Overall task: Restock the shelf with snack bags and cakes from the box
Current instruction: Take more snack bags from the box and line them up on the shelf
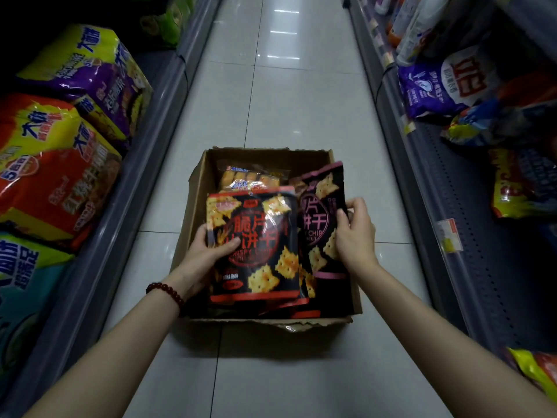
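Both hands [208, 251] gripping cracker bags [256, 239]

Cardboard box [196, 188] sits open on the aisle floor, flaps up, front edge torn. Black/red cracker bag [256, 245] is face up, tilted over the box's near-left part, gripped at its left edge by the left hand [202, 257], thumb on the front. Black/pink cracker bag [324, 212] stands tilted along the box's right side, partly behind the red one, pinched at its right edge by the right hand [355, 233]. More black bags [301, 309] lie underneath. Clear-wrapped cakes [250, 176] lie at the far end of the box.
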A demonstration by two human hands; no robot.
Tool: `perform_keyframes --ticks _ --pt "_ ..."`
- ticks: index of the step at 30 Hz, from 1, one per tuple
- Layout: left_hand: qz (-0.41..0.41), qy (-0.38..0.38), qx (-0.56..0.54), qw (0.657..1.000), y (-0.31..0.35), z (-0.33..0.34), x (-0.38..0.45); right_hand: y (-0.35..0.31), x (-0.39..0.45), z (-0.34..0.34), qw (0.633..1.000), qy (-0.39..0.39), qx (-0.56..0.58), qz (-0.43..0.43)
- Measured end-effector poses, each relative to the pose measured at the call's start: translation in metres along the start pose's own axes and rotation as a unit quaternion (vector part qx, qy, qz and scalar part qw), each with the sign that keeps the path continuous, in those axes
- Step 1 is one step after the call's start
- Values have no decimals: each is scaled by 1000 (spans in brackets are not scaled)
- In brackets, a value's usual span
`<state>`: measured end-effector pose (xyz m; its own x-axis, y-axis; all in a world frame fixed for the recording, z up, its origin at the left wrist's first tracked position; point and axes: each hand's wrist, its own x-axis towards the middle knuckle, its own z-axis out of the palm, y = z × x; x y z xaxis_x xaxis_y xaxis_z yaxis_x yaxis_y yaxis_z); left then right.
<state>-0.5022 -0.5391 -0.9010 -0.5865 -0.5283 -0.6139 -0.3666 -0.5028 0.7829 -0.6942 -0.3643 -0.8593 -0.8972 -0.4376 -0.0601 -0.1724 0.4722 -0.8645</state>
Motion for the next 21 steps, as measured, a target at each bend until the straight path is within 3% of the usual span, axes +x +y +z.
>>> perform_keyframes --ticks 4,10,21 --pt "45 55 -74 995 34 8 -14 -36 5 -28 998 8 47 30" --pt "55 125 -75 988 109 21 -77 -125 -1 -86 997 2 45 65" --pt "59 220 -101 969 305 11 -259 -384 -37 -182 977 -136 156 57"
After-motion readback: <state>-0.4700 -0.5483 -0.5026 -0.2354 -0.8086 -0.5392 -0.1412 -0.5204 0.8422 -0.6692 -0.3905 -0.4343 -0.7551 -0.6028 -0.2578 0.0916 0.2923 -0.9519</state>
